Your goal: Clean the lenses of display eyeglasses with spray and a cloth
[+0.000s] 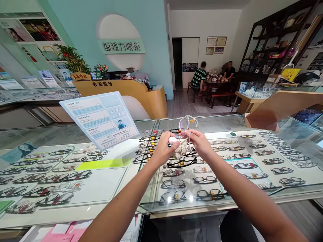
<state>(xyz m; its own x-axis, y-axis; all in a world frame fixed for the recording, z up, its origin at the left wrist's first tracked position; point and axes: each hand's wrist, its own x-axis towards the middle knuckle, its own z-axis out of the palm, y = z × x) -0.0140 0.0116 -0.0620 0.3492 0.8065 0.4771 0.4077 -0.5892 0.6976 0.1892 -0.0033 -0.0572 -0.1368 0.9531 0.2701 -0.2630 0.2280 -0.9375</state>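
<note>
Above the glass display counter, my two hands are close together. My right hand is closed, pinching a pair of eyeglasses with a clear frame and an orange-yellow tag on one lens. The glasses stand raised over the counter. My left hand is closed around a small white rounded object, whose kind I cannot make out. A crumpled beige cloth hangs between both hands, below the glasses. Black-framed eyeglasses lie just under it.
Rows of eyeglasses fill the glass counter on both sides. A light blue sign stands at left. A tilted wooden-backed panel is at right. Behind are a cash desk and two people seated at a table.
</note>
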